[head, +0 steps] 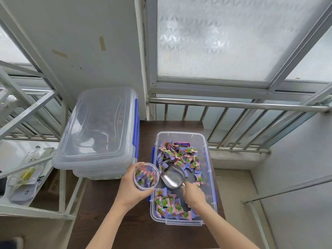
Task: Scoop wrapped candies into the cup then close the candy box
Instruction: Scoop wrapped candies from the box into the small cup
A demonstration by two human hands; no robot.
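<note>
A clear candy box (208, 169) stands open on a dark wooden table (111, 221), with purple and pink wrapped candies (179, 155) heaped at its far and near ends. My left hand (132, 189) grips a clear plastic cup (147, 176) by its side, just left of the box; several candies lie inside the cup. My right hand (193, 194) holds the handle of a metal scoop (173, 177) inside the box. The scoop bowl looks empty and its mouth sits next to the cup's rim.
A second clear box with a lid and blue latches (100, 133) stands at the table's back left. A metal rack with bagged items (27, 177) is on the left. A steel railing (233, 105) and frosted windows run behind the table.
</note>
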